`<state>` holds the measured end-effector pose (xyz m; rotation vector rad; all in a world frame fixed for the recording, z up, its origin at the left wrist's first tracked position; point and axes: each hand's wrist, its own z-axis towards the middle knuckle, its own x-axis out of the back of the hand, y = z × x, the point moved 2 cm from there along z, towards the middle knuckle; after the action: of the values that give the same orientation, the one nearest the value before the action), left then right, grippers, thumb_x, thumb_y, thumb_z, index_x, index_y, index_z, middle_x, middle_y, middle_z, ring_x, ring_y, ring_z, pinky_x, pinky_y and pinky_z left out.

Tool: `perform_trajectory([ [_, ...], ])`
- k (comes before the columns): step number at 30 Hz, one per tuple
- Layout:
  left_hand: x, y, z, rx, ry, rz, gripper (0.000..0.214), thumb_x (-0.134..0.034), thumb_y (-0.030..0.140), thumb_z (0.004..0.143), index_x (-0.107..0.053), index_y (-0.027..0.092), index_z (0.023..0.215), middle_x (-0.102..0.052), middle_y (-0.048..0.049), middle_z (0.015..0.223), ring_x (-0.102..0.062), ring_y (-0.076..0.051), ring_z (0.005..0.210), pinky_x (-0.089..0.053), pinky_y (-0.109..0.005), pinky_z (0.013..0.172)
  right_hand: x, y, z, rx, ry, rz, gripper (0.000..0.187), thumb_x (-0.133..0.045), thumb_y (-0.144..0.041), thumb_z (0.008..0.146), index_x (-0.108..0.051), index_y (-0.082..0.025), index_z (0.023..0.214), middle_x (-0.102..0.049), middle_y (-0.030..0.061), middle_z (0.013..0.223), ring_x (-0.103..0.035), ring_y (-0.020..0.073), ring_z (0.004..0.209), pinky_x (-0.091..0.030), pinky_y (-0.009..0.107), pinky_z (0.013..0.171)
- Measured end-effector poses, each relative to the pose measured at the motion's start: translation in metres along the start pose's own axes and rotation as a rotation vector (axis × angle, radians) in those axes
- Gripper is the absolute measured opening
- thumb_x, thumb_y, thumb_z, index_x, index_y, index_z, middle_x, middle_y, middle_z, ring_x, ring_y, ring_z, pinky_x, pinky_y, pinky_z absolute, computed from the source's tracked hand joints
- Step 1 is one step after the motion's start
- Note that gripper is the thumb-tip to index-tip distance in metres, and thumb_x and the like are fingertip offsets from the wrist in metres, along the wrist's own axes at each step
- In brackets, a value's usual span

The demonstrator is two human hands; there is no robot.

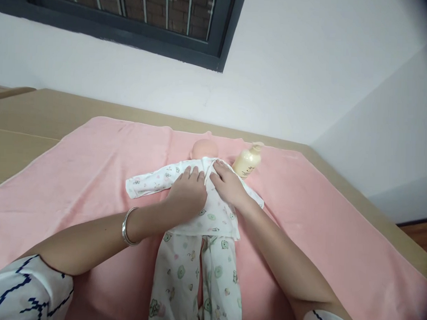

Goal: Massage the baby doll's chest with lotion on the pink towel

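A baby doll (204, 149) lies on its back with its head away from me, dressed in a white printed shirt (214, 221) and matching trousers (181, 275). My left hand (187, 191) rests on the chest of the shirt, left of its middle, fingers laid over the cloth and the thumb hidden. On the other side of the chest, my right hand (229, 183) lies flat, fingers pointing to the collar and thumb apart. One sleeve (148, 183) stretches out to the left; the right sleeve is partly covered by my right hand and forearm.
Just beyond my right hand, a pale yellow pump bottle (247, 161) stands close to the doll's shoulder. Under everything is a pink blanket (104, 175) on a wooden surface (68, 106). A white wall (272, 87) with a dark-framed window (217, 53) rises behind it.
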<state>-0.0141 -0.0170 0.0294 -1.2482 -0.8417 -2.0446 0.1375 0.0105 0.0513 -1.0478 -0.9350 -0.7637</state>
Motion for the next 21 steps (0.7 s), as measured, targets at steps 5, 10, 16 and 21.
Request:
perform_trajectory([
  [5,0.013,-0.024,0.019,0.084,-0.035,-0.039,0.038,-0.034,0.021,0.095,-0.066,0.015,0.114,-0.069,-0.0148,0.122,-0.058,-0.030,0.126,-0.044,-0.048,0.109,-0.009,-0.023,-0.022,-0.040,0.046,-0.156,0.051,-0.034,-0.027,0.101,-0.053,-0.003,0.141,-0.048,0.0231,0.151,-0.039,0.0328,0.146,-0.033,0.051,0.120],
  [10,0.003,-0.038,0.031,0.224,-0.030,-0.068,0.044,-0.029,0.026,0.099,-0.061,0.009,0.123,-0.065,-0.0198,0.129,-0.060,-0.032,0.123,-0.048,-0.049,0.104,-0.010,-0.038,-0.033,-0.021,0.076,-0.233,0.050,-0.036,-0.028,0.100,-0.055,-0.007,0.141,-0.052,0.0214,0.148,-0.043,0.0326,0.144,-0.037,0.050,0.118],
  [16,-0.014,-0.007,0.003,0.106,0.133,0.022,0.050,-0.031,0.022,0.098,-0.051,0.003,0.140,-0.050,-0.0246,0.149,-0.039,-0.037,0.145,-0.034,-0.055,0.117,-0.006,-0.010,-0.011,-0.009,0.023,-0.089,0.051,-0.037,-0.028,0.099,-0.053,-0.005,0.141,-0.044,0.0211,0.155,-0.037,0.0303,0.148,-0.032,0.048,0.121],
  [21,-0.009,-0.015,0.006,0.152,0.163,-0.103,0.048,-0.039,0.028,0.096,-0.055,0.015,0.139,-0.053,-0.0127,0.150,-0.039,-0.032,0.145,-0.035,-0.053,0.118,-0.014,-0.008,-0.012,0.007,0.045,-0.123,0.056,-0.031,-0.027,0.100,-0.044,0.001,0.146,-0.039,0.0245,0.157,-0.032,0.0315,0.150,-0.026,0.051,0.123],
])
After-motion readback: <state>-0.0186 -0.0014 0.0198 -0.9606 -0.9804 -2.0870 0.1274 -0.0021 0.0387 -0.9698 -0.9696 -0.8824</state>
